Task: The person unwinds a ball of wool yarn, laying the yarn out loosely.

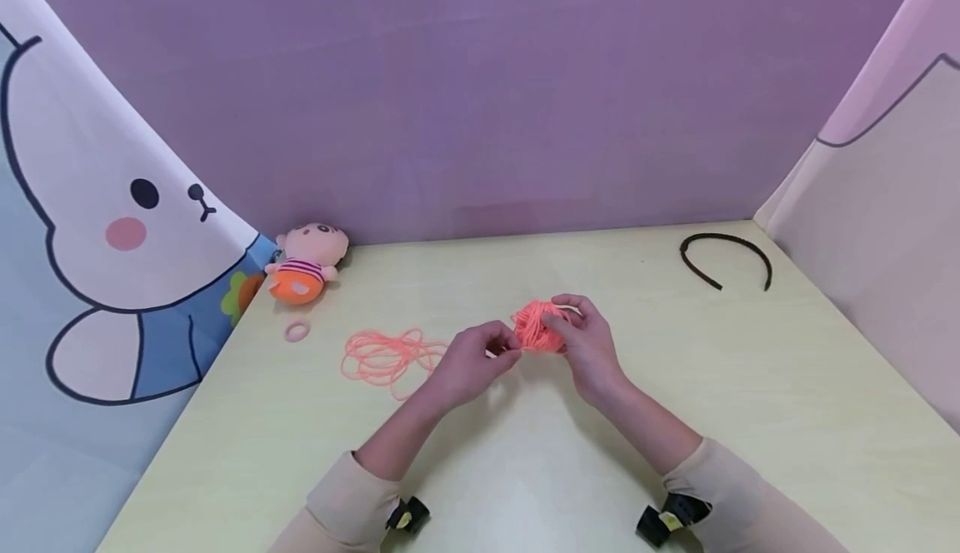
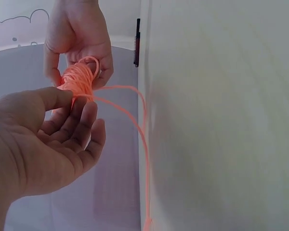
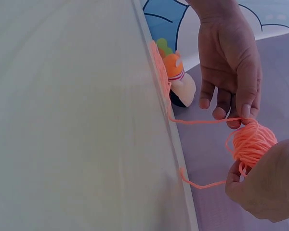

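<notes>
A small ball of coral-orange yarn is held above the table by my right hand, its thumb and fingers around the wound strands. Close on the ball's left side, my left hand pinches the yarn strand between thumb and forefinger, the other fingers loosely bent. In the right wrist view that strand runs from the pinch down to the table. A loose heap of the same yarn lies on the table, left of my left hand. A short tail of yarn hangs below the ball.
A pink plush doll in an orange bottom leans at the back left corner. In front of it lies a pink ring. A dark headband rests at the back right. Purple cloth rises behind the pale table.
</notes>
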Available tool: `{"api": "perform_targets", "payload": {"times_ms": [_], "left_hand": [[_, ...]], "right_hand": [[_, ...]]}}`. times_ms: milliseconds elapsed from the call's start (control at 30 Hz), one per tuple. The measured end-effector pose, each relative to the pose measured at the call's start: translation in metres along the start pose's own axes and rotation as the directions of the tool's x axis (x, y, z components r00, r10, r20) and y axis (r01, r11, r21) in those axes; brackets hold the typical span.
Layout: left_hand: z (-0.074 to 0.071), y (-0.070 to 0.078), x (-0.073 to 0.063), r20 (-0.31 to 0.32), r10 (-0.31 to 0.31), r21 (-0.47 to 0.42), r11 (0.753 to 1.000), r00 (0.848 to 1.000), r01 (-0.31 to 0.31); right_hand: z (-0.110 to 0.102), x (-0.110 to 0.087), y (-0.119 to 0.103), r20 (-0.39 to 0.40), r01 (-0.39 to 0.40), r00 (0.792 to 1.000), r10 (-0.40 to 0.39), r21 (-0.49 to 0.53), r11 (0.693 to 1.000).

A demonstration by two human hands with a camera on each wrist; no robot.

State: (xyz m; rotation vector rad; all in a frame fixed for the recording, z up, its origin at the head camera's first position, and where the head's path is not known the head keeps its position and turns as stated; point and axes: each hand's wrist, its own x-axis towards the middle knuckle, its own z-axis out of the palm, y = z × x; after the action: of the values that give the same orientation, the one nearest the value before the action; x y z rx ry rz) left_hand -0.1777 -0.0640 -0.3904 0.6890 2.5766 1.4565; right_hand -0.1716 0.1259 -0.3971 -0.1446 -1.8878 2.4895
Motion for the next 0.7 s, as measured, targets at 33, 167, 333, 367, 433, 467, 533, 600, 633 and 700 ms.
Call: {"api": "perform_targets", "payload": {"times_ms": [33, 167, 333, 367, 433, 467, 533, 600, 633, 700], "left_hand": [[0.0, 0.0, 0.0, 0.003, 0.011, 0.005, 1.0, 1.0, -0.011], [-0.002, 0.0, 0.0, 0.004, 0.015, 0.005, 1.0, 1.0, -0.015], [-0.008, -0.001, 0.0, 0.023, -0.028, -0.049, 0.998, 0.999, 0.03], [-0.009, -0.001, 0.0, 0.027, -0.036, -0.058, 0.998, 0.999, 0.038], [-0.013, -0.002, 0.0, 0.027, -0.046, -0.066, 0.997, 0.999, 0.047], [-0.015, -0.003, 0.001, 0.024, -0.049, -0.065, 0.997, 0.999, 0.05], [-0.018, -0.004, 0.001, 0.005, -0.054, -0.054, 0.997, 0.999, 0.054], [-0.021, -0.006, 0.002, -0.017, -0.06, -0.048, 0.997, 0.998, 0.059], [-0.022, -0.006, 0.001, -0.026, -0.064, -0.045, 0.997, 0.998, 0.063], [-0.025, -0.007, 0.002, -0.041, -0.077, -0.041, 0.996, 0.996, 0.076]], "right_hand": [[0.0, 0.0, 0.0, -0.001, 0.001, 1.0, -0.001, -0.002, 1.0], [-0.001, 0.0, 0.001, -0.004, 0.001, 1.0, -0.001, -0.001, 1.0], [-0.001, 0.0, 0.001, -0.01, -0.002, 1.0, 0.002, 0.005, 1.0], [0.0, 0.0, 0.001, -0.012, -0.002, 1.0, 0.002, 0.006, 1.0], [0.0, 0.0, 0.001, -0.015, -0.005, 1.0, 0.006, 0.008, 1.0], [0.0, 0.0, 0.001, -0.017, -0.008, 1.0, 0.008, 0.01, 1.0], [0.0, 0.0, 0.001, -0.017, -0.01, 1.0, 0.01, 0.015, 1.0], [0.0, 0.001, 0.001, -0.017, -0.007, 1.0, 0.008, 0.019, 1.0], [0.0, 0.001, 0.001, -0.016, -0.007, 1.0, 0.007, 0.02, 1.0], [0.0, 0.001, 0.001, -0.015, -0.004, 1.0, 0.005, 0.017, 1.0]]}}
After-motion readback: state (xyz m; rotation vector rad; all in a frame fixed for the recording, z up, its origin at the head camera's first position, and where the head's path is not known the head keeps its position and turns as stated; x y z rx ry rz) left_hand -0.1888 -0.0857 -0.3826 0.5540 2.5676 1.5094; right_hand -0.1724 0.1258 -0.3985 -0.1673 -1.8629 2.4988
